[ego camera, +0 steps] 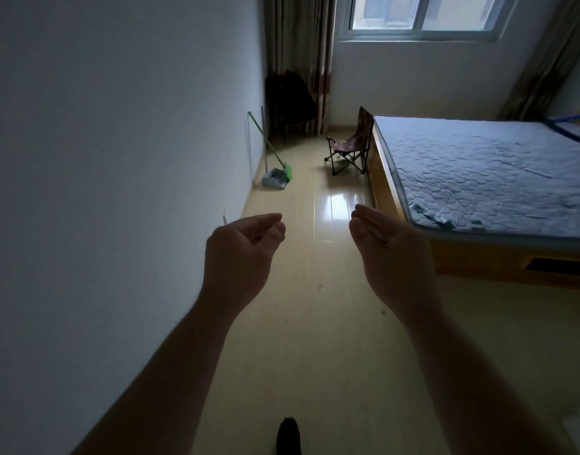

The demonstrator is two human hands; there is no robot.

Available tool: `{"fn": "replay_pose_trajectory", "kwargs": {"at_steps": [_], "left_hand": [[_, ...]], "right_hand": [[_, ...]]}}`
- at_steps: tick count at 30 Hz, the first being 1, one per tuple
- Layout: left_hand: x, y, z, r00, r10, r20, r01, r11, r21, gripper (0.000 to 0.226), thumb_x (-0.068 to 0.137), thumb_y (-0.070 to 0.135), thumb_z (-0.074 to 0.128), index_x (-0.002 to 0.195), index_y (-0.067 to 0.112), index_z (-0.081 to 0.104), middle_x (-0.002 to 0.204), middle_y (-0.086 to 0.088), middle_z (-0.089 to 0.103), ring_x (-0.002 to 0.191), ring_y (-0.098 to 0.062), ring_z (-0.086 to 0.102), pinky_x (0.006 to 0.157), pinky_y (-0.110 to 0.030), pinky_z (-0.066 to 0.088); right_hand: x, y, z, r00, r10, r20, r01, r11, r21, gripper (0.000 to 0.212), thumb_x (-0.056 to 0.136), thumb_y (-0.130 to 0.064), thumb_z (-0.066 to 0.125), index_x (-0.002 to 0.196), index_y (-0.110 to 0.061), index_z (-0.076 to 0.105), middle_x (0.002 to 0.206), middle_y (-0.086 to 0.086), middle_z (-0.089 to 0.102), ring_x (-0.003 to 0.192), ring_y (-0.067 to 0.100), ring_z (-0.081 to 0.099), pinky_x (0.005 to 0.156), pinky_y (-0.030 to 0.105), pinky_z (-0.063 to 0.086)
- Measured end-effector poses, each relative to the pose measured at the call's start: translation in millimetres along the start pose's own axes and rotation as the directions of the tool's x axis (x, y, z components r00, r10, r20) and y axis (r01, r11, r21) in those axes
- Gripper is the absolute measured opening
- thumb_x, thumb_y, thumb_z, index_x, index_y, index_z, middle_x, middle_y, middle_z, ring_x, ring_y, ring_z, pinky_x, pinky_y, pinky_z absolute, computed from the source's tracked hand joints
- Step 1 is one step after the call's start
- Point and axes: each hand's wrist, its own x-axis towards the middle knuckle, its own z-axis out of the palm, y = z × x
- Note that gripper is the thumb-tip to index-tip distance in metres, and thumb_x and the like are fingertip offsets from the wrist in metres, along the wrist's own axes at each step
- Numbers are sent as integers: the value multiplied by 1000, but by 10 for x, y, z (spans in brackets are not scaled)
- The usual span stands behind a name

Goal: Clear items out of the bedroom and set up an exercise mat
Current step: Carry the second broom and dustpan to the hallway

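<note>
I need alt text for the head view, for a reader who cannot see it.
The left hand and right hand, both empty with loosely curled fingers, reach forward over a bedroom floor. A broom and dustpan stand against the left wall; a folding chair stands beside the bare mattress.

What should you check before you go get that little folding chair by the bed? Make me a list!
1. Hands free: left hand and right hand hold nothing. Ok.
2. Way clear: the floor up to the folding chair looks bare. Ok.
3. Chair free of the bed: they stand close; touching or not, cannot tell.
4. Sweeping things aside: broom and dustpan stand by the left wall. Ok.
5. Room cleared: chair, broom and dustpan are in it. Not ok.
6. Ready exercise mat: none in view. Cannot tell.
</note>
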Motion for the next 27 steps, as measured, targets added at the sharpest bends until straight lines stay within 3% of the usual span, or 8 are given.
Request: {"fn": "replay_pose_trajectory", "kwargs": {"at_steps": [8, 15, 17, 22, 27], "left_hand": [[1891, -345, 563, 998, 6, 64, -4, 1000, -25, 28, 89, 26, 72, 114, 14, 73, 100, 1, 77, 89, -8, 74, 85, -40, 60], [3187, -734, 1223, 996, -3, 89, 3, 1000, 3, 26, 89, 27, 72, 113, 16, 74, 98, 1, 77, 88, -8, 74, 85, -41, 60], [3618, -871, 1490, 996, -3, 85, 1, 1000, 19, 26, 90, 27, 72, 113, 16, 74, 97, 2, 77, 87, -8, 74, 85, -40, 60], [4641, -1028, 2011, 998, 3, 62, -9, 996, 94, 24, 89, 28, 72, 111, 19, 74, 95, 3, 77, 87, -7, 74, 86, -41, 60], [5683, -1011, 2476, 1000, 2, -13, 0, 994, 113, 24, 90, 25, 71, 112, 18, 74, 97, 2, 77, 85, -5, 73, 84, -37, 61]], "right_hand": [[1614, 484, 600, 1000, 20, -18, -22, 997, -73, 35, 96, -21, 65, 129, -9, 66, 119, 2, 72, 107, -2, 64, 94, 17, 50], [2846, 1202, 1024, 998, 61, -24, -63, 993, -97, 35, 96, -28, 65, 129, -15, 66, 118, -4, 72, 106, -1, 67, 95, 28, 56], [3307, 1494, 1146, 998, 67, -16, -68, 994, -83, 36, 96, -29, 64, 130, -16, 66, 119, -4, 72, 105, -3, 67, 94, 25, 55], [4466, 2018, 1378, 999, 37, 29, -36, 999, -31, 34, 97, -22, 64, 128, -10, 66, 119, 1, 72, 109, -6, 60, 87, 1, 45], [5725, 2381, 1599, 997, -13, 76, 14, 1000, -9, 32, 96, -21, 65, 125, -9, 68, 111, -1, 74, 101, -3, 66, 85, 7, 50]]}}
